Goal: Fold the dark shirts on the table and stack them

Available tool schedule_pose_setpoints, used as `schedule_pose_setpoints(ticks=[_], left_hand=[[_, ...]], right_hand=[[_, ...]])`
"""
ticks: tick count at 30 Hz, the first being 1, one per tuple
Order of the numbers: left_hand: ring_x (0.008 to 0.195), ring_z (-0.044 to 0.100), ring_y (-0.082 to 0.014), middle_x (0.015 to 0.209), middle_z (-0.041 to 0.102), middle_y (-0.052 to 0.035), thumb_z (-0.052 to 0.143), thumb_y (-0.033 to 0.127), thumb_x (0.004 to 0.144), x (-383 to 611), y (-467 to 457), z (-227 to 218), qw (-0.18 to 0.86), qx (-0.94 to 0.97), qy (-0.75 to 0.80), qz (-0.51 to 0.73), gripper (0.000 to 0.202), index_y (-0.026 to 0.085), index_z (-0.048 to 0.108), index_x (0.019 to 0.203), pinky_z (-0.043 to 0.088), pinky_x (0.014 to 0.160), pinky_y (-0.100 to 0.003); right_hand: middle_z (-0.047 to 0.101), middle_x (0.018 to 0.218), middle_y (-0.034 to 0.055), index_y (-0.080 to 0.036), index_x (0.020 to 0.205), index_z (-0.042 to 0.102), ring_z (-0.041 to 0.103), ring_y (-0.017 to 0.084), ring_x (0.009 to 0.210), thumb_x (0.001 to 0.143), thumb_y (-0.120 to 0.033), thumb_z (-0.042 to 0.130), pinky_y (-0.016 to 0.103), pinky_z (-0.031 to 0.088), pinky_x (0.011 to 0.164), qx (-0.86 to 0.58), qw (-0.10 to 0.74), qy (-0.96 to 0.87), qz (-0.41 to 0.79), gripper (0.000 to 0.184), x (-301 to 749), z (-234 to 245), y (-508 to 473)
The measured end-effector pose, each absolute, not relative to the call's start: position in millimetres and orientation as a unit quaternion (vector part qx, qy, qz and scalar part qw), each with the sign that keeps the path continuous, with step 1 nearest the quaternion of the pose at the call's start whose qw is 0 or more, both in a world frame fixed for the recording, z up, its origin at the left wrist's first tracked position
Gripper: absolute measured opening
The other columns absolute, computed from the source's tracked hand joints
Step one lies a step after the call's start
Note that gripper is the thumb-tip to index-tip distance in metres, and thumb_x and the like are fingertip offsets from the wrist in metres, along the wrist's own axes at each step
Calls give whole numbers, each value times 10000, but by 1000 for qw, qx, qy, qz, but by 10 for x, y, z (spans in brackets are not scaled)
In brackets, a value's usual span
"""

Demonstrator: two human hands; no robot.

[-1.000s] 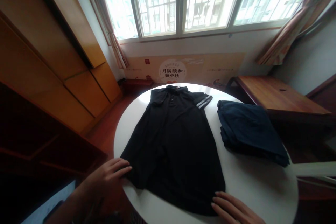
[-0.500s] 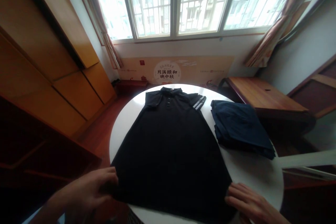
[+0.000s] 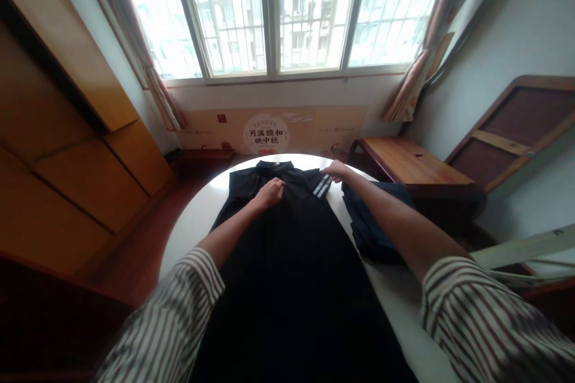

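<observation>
A long black polo dress [image 3: 296, 287] lies spread out, its collar at the far side and white stripes on its right sleeve cuff. Over its chest, just below the collar, my left hand [image 3: 271, 192] is closed with the fingers pressed together. Whether cloth is pinched in it is hidden. My right hand [image 3: 336, 172] is closed on the outer edge of the dress's striped sleeve. Beneath my right forearm sits a folded dark blue garment [image 3: 375, 233], partly covered by the arm.
The round white table [image 3: 179, 233] carries both garments. Behind it to the right stands a low wooden table [image 3: 404, 158]. Orange-brown cabinets [image 3: 85, 185] line the left side. A barred window [image 3: 269, 18] with curtains fills the far wall, above a printed banner [image 3: 265, 131].
Both hands have left the lower corners of the dress and moved far forward to its upper part, the left to the chest, the right to the striped sleeve. The view has shifted right.
</observation>
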State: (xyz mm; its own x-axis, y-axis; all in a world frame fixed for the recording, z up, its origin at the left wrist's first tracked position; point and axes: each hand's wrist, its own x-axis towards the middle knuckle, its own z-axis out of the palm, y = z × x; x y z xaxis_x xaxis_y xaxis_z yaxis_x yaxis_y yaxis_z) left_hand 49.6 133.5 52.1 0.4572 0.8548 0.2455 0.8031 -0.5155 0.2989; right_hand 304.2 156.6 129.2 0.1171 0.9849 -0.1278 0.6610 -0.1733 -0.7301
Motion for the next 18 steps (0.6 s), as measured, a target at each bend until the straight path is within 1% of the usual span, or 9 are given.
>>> schedule_pose_setpoints(ticks=[2, 5, 7, 8, 10, 12, 15, 17, 18], left_hand=[[1235, 570, -229, 1327, 581, -173, 373, 123, 957, 718, 1582, 382, 65, 849, 490, 184, 415, 74, 575, 1315, 423, 1084, -329], [1370, 444, -242, 1468, 472, -187, 408, 157, 951, 942, 1816, 203, 68, 851, 490, 175, 486, 55, 471, 1421, 345, 1155, -356], [1421, 371, -254, 1525, 414, -175, 421, 202, 954, 1032, 1897, 103, 75, 850, 494, 163, 524, 77, 427, 1463, 293, 1186, -395], [1438, 343, -263, 1545, 392, -160, 418, 228, 959, 1061, 1918, 62, 79, 850, 497, 157, 533, 106, 414, 1478, 268, 1195, -430], [1464, 291, -283, 1584, 337, -120, 401, 296, 972, 1092, 1930, 3, 83, 847, 506, 142, 538, 182, 399, 1497, 222, 1197, -509], [1484, 238, -294, 1611, 281, -98, 374, 369, 982, 1097, 1920, -24, 79, 844, 515, 123, 547, 225, 384, 1509, 184, 1194, -551], [1500, 185, -294, 1625, 236, -111, 327, 429, 991, 1087, 1893, -18, 65, 841, 527, 106, 586, 199, 351, 1529, 173, 1197, -533], [1500, 188, -289, 1625, 236, -113, 303, 439, 995, 1084, 1879, 2, 60, 840, 530, 100, 596, 190, 341, 1535, 176, 1199, -519], [1498, 195, -285, 1626, 237, -109, 296, 441, 996, 1084, 1874, 13, 60, 839, 532, 96, 596, 195, 339, 1537, 177, 1199, -516]], right_hand=[[659, 850, 63, -96, 1002, 648, 646, 182, 734, 875, -296, 697, 353, 558, 670, -746, 227, -537, 323, 243, 3068, 1128, 1749], [652, 1072, 69, -142, 1144, 617, 655, 179, 879, 942, -334, 629, 366, 572, 755, -780, 199, -489, 336, 279, 3106, 917, 1943], [633, 1158, 79, -158, 1198, 601, 648, 193, 953, 956, -347, 609, 385, 569, 803, -784, 206, -479, 336, 307, 3113, 800, 2039], [626, 1179, 82, -160, 1212, 597, 645, 200, 973, 957, -350, 608, 395, 567, 816, -783, 216, -479, 332, 318, 3109, 749, 2078], [623, 1187, 83, -158, 1217, 595, 643, 208, 983, 955, -353, 610, 404, 564, 824, -779, 245, -482, 317, 328, 3091, 672, 2132], [630, 1156, 78, -153, 1190, 602, 644, 202, 963, 949, -348, 616, 394, 562, 810, -774, 283, -486, 292, 310, 3069, 643, 2156], [646, 1070, 108, -117, 1120, 614, 632, 224, 951, 864, -234, 669, 370, 536, 805, -753, 351, -500, 243, 287, 3040, 708, 2134], [648, 1036, 115, -118, 1112, 605, 613, 238, 967, 760, -143, 666, 354, 506, 829, -720, 396, -528, 214, 358, 3018, 799, 2083], [648, 1024, 104, -128, 1113, 600, 604, 235, 967, 717, -124, 651, 343, 492, 838, -696, 415, -548, 206, 399, 3004, 846, 2048]])
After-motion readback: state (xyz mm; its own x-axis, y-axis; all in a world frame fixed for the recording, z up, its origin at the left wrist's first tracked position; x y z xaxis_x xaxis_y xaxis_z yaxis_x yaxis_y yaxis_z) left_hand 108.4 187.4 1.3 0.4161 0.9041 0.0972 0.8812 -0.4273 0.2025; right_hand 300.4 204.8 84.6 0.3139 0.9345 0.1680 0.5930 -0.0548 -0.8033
